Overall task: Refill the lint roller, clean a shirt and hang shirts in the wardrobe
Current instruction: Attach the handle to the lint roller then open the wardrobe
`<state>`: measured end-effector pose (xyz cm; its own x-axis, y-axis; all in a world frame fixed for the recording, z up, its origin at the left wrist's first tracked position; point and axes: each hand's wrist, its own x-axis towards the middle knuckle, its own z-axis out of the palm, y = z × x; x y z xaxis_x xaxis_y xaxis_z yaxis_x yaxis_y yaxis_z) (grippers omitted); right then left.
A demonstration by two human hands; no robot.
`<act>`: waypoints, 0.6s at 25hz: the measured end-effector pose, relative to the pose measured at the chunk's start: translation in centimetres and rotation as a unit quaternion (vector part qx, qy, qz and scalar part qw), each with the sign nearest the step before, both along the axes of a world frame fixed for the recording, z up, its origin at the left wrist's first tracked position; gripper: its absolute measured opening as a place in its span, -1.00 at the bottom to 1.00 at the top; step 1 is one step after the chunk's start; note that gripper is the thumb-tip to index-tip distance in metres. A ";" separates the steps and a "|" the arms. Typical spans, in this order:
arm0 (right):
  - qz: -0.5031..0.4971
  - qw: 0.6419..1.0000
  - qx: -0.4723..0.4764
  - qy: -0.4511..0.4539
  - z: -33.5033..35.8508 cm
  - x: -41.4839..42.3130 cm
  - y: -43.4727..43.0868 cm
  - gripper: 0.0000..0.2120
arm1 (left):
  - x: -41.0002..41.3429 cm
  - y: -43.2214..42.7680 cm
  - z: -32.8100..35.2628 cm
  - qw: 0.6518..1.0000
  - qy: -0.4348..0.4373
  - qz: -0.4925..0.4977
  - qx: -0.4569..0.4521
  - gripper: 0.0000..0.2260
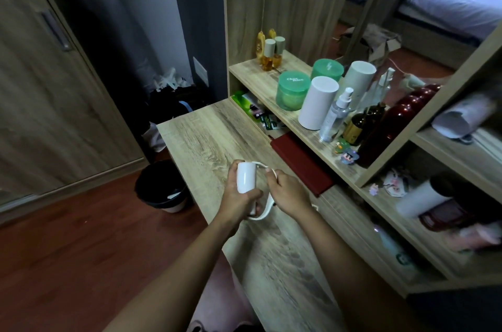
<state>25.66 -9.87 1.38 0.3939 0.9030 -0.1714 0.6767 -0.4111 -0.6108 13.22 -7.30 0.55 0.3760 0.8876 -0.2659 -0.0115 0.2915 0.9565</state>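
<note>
Currently both hands work above the wooden desk (206, 130), well clear of the shelf clutter. Left hand (239, 200) is closed around the lower end of the white roll (245, 177) of the lint roller, held roughly upright. Right hand (289, 194) is pinched on the white handle frame (267, 208), which curves from the top of the roll down past the wrist; the exact finger placement on it cannot be told.

Judged step: seating or freeing the roll on its frame; refill not finished.

Risks:
- Roll looks smooth and glossy; a loose left grip could let it slip to the desk or into the black bin (163, 187) beside the desk edge.
- Forcing the thin frame sideways might bend it.
- No shirt in view; cleaning not yet started.
</note>
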 end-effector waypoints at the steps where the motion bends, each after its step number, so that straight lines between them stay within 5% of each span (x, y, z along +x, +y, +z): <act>1: -0.004 1.000 0.007 -0.007 0.0 -0.1 0.0 -0.54 | 0.0 -0.1 0.1 1.000 0.003 0.000 0.008 -0.40; 11: -0.043 0.998 0.008 -0.044 0.6 -1.2 0.3 -0.56 | -0.2 -0.2 0.5 0.997 0.059 -0.022 0.049 -0.44; 15: 0.026 0.990 -0.016 0.137 0.2 0.6 -0.2 -0.55 | -1.1 -0.2 -0.2 0.994 0.096 -0.022 0.053 -0.36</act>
<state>26.26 -10.06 1.54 0.2818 0.9134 -0.2937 0.5088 -0.4018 -0.7614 12.12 -7.46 0.40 0.3669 0.8982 -0.2420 0.1839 0.1850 0.9654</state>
